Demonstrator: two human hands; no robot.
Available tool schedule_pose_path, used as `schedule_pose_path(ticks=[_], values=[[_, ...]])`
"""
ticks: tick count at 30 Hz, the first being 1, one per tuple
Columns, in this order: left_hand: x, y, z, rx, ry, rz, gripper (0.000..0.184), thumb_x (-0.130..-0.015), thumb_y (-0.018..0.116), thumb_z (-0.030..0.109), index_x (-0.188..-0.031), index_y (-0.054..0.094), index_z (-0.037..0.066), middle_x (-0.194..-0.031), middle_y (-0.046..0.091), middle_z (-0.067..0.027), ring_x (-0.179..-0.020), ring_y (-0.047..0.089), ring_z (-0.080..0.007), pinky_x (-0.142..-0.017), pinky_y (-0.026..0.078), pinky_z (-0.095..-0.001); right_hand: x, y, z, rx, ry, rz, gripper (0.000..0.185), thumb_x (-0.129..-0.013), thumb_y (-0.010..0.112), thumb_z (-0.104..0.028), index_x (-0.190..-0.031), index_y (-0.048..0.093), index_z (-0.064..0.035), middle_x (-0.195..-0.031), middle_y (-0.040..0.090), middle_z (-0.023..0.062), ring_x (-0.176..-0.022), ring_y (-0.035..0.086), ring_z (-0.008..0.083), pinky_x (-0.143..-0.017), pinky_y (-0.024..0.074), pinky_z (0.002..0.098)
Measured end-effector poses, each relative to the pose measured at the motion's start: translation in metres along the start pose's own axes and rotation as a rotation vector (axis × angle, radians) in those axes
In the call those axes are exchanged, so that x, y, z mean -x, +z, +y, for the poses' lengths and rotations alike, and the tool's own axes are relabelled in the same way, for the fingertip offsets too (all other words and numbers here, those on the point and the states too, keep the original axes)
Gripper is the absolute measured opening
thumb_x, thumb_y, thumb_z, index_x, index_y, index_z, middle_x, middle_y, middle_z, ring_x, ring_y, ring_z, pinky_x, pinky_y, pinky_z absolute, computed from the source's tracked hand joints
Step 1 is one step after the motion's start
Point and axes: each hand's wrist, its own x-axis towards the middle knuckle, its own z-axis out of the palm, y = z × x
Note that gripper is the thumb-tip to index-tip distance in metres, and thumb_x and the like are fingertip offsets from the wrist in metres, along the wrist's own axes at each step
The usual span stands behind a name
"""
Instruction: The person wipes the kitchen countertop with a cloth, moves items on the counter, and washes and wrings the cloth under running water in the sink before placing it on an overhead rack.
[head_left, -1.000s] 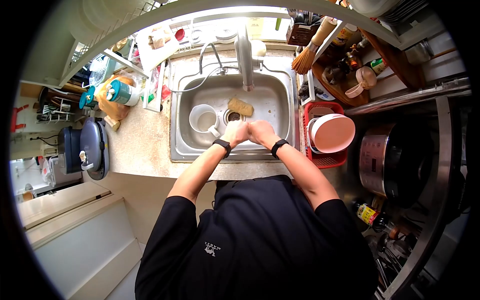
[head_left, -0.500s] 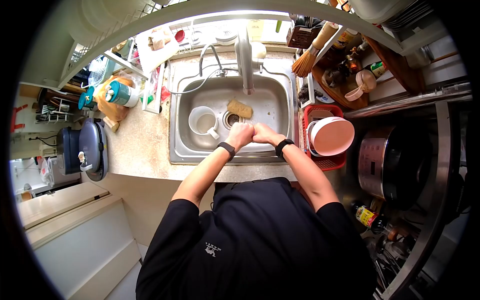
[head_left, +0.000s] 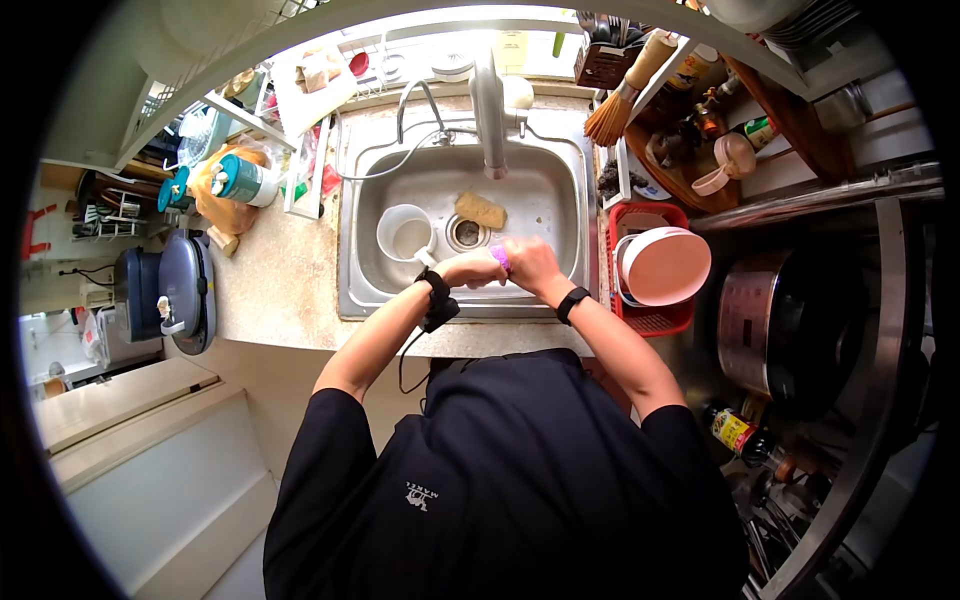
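Note:
Over the front of the steel sink (head_left: 372, 285), my two hands are pressed together. A small pink-purple thing (head_left: 501, 260), its kind too small to make out, shows between them. My left hand (head_left: 470, 267) is closed at its left side, and my right hand (head_left: 533, 265) wraps round from the other side; most fingers are hidden. Left of my hands, a white plastic jug (head_left: 398, 222) with a handle stands in the basin. A tan sponge-like pad (head_left: 480, 210) lies behind the drain (head_left: 467, 234).
The faucet (head_left: 489, 120) rises at the back over the basin. A red basket (head_left: 655, 322) with a pink-white tub (head_left: 665, 267) stands at the right. Left on the counter (head_left: 270, 290) are a bagged item and a lidded container (head_left: 245, 182). A whisk brush (head_left: 625, 95) hangs at the right.
My hands have turned against each other, the left wrist rotating and shifting left, the right hand rising slightly. The pink-purple thing has come into sight between them.

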Motion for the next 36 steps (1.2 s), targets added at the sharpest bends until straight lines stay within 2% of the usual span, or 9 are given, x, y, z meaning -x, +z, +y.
schedule_pose_path(ticks=[4, 5, 14, 18, 19, 22, 23, 29, 36], values=[[0.006, 0.018, 0.002, -0.604, 0.236, 0.489, 0.025, -0.077, 0.069, 0.025, -0.075, 0.071, 0.000, -0.070, 0.069, -0.0200, -0.061, 0.068, -0.0337, -0.059, 0.053, -0.0441, 0.001, 0.002, -0.003, -0.044, 0.070, -0.123, 0.023, -0.071, 0.075, -0.028, -0.079, 0.071, -0.0069, -0.074, 0.070, 0.0197, -0.072, 0.071, 0.0395, -0.067, 0.0562, 0.0488], [0.014, 0.025, 0.007, -0.610, 0.202, 0.561, 0.024, -0.076, 0.067, 0.020, -0.078, 0.074, -0.003, -0.084, 0.069, -0.0312, -0.080, 0.072, -0.0436, -0.074, 0.057, -0.0497, 0.001, 0.009, 0.000, -0.059, 0.063, -0.119, 0.018, -0.071, 0.073, -0.025, -0.075, 0.072, -0.0077, -0.075, 0.071, 0.0201, -0.072, 0.071, 0.0400, -0.065, 0.0563, 0.0490], [0.005, 0.027, 0.011, -0.857, 0.611, 0.772, 0.015, -0.073, 0.065, 0.013, -0.063, 0.069, 0.003, -0.067, 0.066, -0.0259, -0.065, 0.070, -0.0408, -0.062, 0.057, -0.0504, -0.008, 0.008, 0.012, -0.503, 0.466, -0.299, 0.031, -0.078, 0.067, -0.030, -0.085, 0.076, -0.0011, -0.086, 0.070, 0.0288, -0.089, 0.070, 0.0456, -0.077, 0.0553, 0.0494], [0.015, 0.030, 0.021, -0.672, 0.510, 0.853, 0.026, -0.082, 0.063, 0.013, -0.105, 0.065, 0.002, -0.077, 0.068, -0.0280, -0.079, 0.069, -0.0459, -0.071, 0.056, -0.0525, -0.013, -0.028, 0.006, -0.479, 0.426, -0.264, 0.029, -0.076, 0.071, -0.027, -0.088, 0.072, -0.0011, -0.085, 0.071, 0.0263, -0.086, 0.071, 0.0417, -0.078, 0.0539, 0.0457], [0.023, 0.028, 0.025, -0.571, 0.362, 0.730, 0.050, -0.082, 0.071, 0.015, -0.127, 0.051, 0.004, -0.092, 0.070, -0.0266, -0.086, 0.070, -0.0435, -0.074, 0.056, -0.0499, -0.014, -0.017, 0.016, -0.600, 0.371, -0.249, 0.039, -0.075, 0.073, -0.022, -0.109, 0.069, -0.0035, -0.096, 0.072, 0.0238, -0.094, 0.072, 0.0341, -0.083, 0.0541, 0.0422], [0.024, 0.021, 0.007, -0.268, 0.676, 0.701, 0.071, -0.075, 0.082, 0.014, -0.136, 0.046, 0.007, -0.110, 0.068, -0.0206, -0.091, 0.070, -0.0316, -0.073, 0.056, -0.0430, -0.002, -0.022, 0.018, -0.807, 0.273, -0.096, 0.055, -0.076, 0.073, -0.013, -0.128, 0.058, -0.0045, -0.121, 0.067, 0.0153, -0.106, 0.066, 0.0213, -0.091, 0.0533, 0.0376], [0.025, 0.015, 0.003, 0.018, 0.535, 0.474, 0.092, -0.068, 0.091, 0.014, -0.145, 0.041, 0.010, -0.127, 0.060, -0.0140, -0.099, 0.065, -0.0218, -0.074, 0.056, -0.0349, 0.001, -0.026, 0.017, -1.107, 0.321, -0.169, 0.067, -0.079, 0.072, -0.011, -0.142, 0.050, -0.0055, -0.135, 0.058, 0.0151, -0.115, 0.063, 0.0251, -0.099, 0.0519, 0.0390], [0.087, 0.022, 0.014, 0.491, 0.645, 0.252, 0.069, -0.091, 0.079, 0.014, -0.148, 0.041, 0.007, -0.120, 0.065, -0.0123, -0.102, 0.071, -0.0208, -0.080, 0.060, -0.0340, 0.007, -0.075, -0.009, -1.518, 0.327, -0.025, 0.058, -0.090, 0.065, -0.002, -0.146, 0.052, -0.0054, -0.142, 0.058, 0.0136, -0.128, 0.058, 0.0249, -0.110, 0.0476, 0.0368], [0.104, 0.044, 0.018, 0.299, 0.672, 0.575, 0.041, -0.105, 0.061, 0.037, -0.122, 0.063, 0.000, -0.103, 0.071, -0.0052, -0.094, 0.065, -0.0106, -0.085, 0.052, -0.0287, 0.006, -0.077, -0.019, -1.351, 0.211, 0.186, 0.036, -0.099, 0.057, -0.002, -0.135, 0.059, -0.0005, -0.120, 0.069, 0.0088, -0.109, 0.067, 0.0165, -0.102, 0.0510, 0.0323]])
